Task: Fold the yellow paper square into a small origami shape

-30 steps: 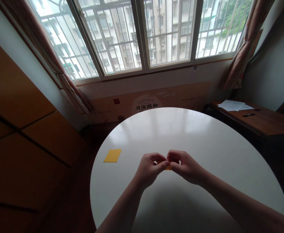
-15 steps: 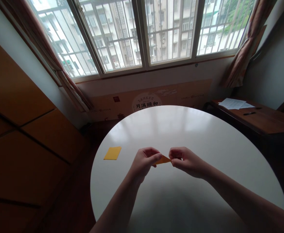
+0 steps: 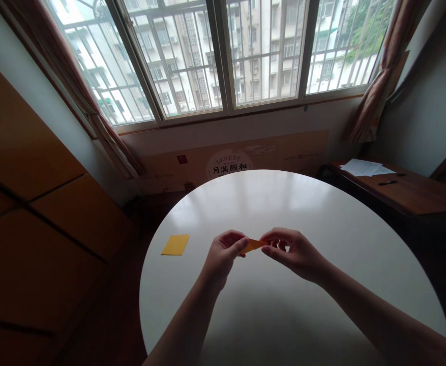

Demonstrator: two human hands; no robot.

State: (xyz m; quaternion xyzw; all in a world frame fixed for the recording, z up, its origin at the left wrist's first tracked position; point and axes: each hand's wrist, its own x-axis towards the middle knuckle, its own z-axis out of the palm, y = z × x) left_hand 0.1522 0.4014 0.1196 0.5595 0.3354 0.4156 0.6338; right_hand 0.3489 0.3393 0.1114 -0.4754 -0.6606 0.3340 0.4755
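Between my hands, above the white table, is a small folded piece of orange-yellow paper (image 3: 254,245) with a pointed right end. My left hand (image 3: 226,251) grips its left part, thumb on top and fingers behind. At the pointed tip, my right hand (image 3: 292,249) pinches the paper between thumb and fingertips. Part of the folded paper is hidden by my left hand. To the left of my hands, flat on the table, lies yellow square paper (image 3: 175,245), apparently a small stack.
The round white table (image 3: 268,203) fills the middle. Behind it is a low printed panel (image 3: 302,147) beneath a barred window. A wooden side table (image 3: 424,190) with papers (image 3: 362,167) stands at the right, wooden cabinet doors (image 3: 55,213) at the left.
My right hand has shifted slightly left and up, its fingers straighter along the paper's tip. The folded paper has tilted a little. My left hand keeps its grip. The view has shifted slightly.
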